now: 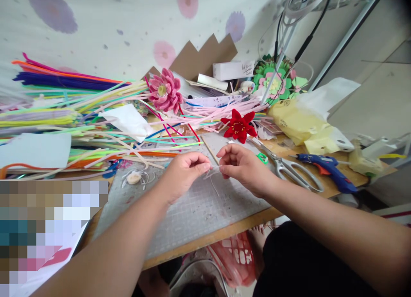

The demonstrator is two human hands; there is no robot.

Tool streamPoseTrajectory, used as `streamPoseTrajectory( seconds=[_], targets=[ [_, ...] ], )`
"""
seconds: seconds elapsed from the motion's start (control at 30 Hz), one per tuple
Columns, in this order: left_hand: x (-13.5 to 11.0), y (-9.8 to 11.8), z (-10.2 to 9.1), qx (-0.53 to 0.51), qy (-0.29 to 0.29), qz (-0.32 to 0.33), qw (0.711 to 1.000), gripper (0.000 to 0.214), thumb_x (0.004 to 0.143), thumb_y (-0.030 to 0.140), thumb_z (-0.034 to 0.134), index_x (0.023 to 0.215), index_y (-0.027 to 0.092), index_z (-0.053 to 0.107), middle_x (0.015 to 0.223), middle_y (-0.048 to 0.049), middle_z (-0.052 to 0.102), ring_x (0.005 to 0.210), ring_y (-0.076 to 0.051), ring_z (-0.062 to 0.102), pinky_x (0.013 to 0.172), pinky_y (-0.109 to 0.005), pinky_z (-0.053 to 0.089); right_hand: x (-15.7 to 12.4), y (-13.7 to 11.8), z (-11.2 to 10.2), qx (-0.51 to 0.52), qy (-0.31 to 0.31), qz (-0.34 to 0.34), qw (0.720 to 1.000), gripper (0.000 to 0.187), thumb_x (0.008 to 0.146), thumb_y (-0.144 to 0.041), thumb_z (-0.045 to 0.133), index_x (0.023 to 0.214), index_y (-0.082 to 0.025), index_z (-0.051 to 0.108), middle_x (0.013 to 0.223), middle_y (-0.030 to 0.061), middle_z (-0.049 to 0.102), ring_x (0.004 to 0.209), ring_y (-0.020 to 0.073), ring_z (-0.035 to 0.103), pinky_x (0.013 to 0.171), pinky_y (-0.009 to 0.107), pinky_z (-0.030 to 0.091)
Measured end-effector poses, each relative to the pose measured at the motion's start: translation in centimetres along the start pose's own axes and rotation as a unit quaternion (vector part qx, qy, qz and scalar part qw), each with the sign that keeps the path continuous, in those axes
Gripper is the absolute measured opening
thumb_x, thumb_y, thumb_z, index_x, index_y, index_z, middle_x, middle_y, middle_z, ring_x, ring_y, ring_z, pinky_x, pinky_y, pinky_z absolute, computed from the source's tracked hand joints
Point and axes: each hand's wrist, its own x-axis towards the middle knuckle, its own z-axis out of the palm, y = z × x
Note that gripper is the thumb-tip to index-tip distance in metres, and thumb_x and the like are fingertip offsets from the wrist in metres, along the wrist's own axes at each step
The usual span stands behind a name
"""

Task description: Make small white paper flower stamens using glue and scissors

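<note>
Over the grey cutting mat (189, 220), my left hand (184, 172) and my right hand (242, 166) face each other a short distance apart. A thin white string (214, 166) runs between them, pinched in the fingertips of both. One loose end dangles below toward the mat. Just behind my fingers a slim stick (208, 148) lies on the mat. A small pale disc (133, 177) with white strands around it lies left of my left hand. A red fuzzy flower (238, 126) sits beyond my right hand.
Silver scissors (293, 170) and a blue glue gun (327, 166) lie to the right, near a green ring (262, 158). Bundles of coloured pipe cleaners (73, 117) crowd the left and back. A pink flower (164, 91) and a white box (233, 69) stand behind.
</note>
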Motion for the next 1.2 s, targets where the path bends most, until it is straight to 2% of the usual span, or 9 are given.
streamPoseTrajectory(
  seconds=[0.13,0.3,0.4,0.5,0.67,0.83,0.93,1.1,1.2],
  targets=[
    [0.2,-0.1,-0.2,-0.046,0.031,0.000,0.998,0.010,0.075,0.025,0.062,0.069,0.017,0.063,0.068,0.0016,0.061,0.067,-0.014,0.053,0.067,-0.027,0.039,0.0,0.2,-0.5,-0.097,-0.012,-0.014,0.995,0.023,0.067,-0.008,0.054,0.087,-0.018,0.051,0.064,-0.0057,0.052,0.056,0.0096,0.049,0.055,0.024,0.039],
    [0.2,-0.1,-0.2,-0.083,0.024,-0.001,0.996,0.011,0.076,0.024,0.062,0.068,0.017,0.062,0.065,0.0018,0.059,0.066,-0.013,0.052,0.066,-0.026,0.039,-0.3,0.2,-0.6,-0.284,-0.031,-0.027,0.958,0.028,0.068,-0.006,0.057,0.092,-0.017,0.061,0.081,0.0017,0.064,0.068,0.0125,0.056,0.062,0.026,0.043],
    [0.1,0.0,-0.1,-0.070,0.021,-0.013,0.997,0.011,0.075,0.025,0.063,0.067,0.017,0.063,0.066,0.0018,0.060,0.066,-0.013,0.052,0.067,-0.027,0.039,-0.4,-0.2,-0.4,-0.233,-0.004,-0.042,0.972,0.020,0.074,-0.024,0.064,0.092,-0.016,0.064,0.087,0.0052,0.066,0.075,0.0150,0.059,0.065,0.027,0.045],
    [0.0,0.0,0.1,-0.047,0.014,-0.024,0.998,0.013,0.074,0.029,0.064,0.070,0.017,0.065,0.068,0.0009,0.061,0.066,-0.014,0.052,0.066,-0.028,0.039,-0.2,-0.5,-0.1,-0.153,0.019,-0.023,0.988,0.020,0.076,-0.036,0.063,0.080,-0.016,0.065,0.072,0.0015,0.064,0.065,0.0131,0.056,0.061,0.026,0.043],
    [0.0,0.0,0.0,-0.039,0.010,-0.026,0.999,0.013,0.072,0.030,0.066,0.070,0.017,0.067,0.069,0.0000,0.063,0.068,-0.015,0.053,0.068,-0.029,0.040,0.1,-0.6,0.3,-0.147,0.034,0.006,0.989,0.015,0.075,-0.028,0.061,0.066,-0.016,0.061,0.056,-0.0040,0.053,0.051,0.0087,0.043,0.052,0.024,0.034],
    [0.2,-0.1,-0.2,-0.066,0.031,-0.019,0.997,0.010,0.072,0.025,0.066,0.067,0.017,0.066,0.066,0.0012,0.062,0.066,-0.013,0.053,0.067,-0.027,0.040,0.1,-0.9,-0.2,-0.196,0.012,0.037,0.980,0.011,0.073,-0.019,0.058,0.063,-0.016,0.058,0.054,-0.0047,0.051,0.049,0.0082,0.041,0.049,0.023,0.032],
    [0.3,-0.2,-0.3,-0.103,0.059,-0.011,0.993,0.009,0.072,0.023,0.066,0.066,0.017,0.064,0.066,0.0009,0.062,0.067,-0.013,0.055,0.068,-0.027,0.041,-0.1,-0.8,-0.6,-0.303,-0.029,0.034,0.952,0.010,0.072,-0.013,0.057,0.064,-0.016,0.061,0.058,-0.0019,0.056,0.053,0.0106,0.048,0.053,0.024,0.037],
    [0.3,0.0,-0.3,-0.170,0.101,-0.010,0.980,0.009,0.070,0.023,0.068,0.067,0.016,0.063,0.066,0.0008,0.063,0.066,-0.013,0.056,0.068,-0.027,0.043,-0.6,-0.4,-1.6,-0.488,-0.115,-0.096,0.860,0.020,0.071,-0.010,0.061,0.088,-0.015,0.072,0.094,0.0110,0.067,0.088,0.0234,0.059,0.081,0.037,0.045],
    [0.2,0.2,-0.1,-0.182,0.088,-0.010,0.979,0.009,0.071,0.022,0.067,0.066,0.016,0.063,0.065,0.0007,0.063,0.065,-0.012,0.056,0.067,-0.027,0.042,-0.9,-0.7,-2.1,-0.461,-0.067,-0.118,0.877,0.023,0.076,-0.018,0.064,0.098,-0.015,0.071,0.104,0.0128,0.064,0.095,0.0240,0.059,0.087,0.038,0.045]
  ],
)
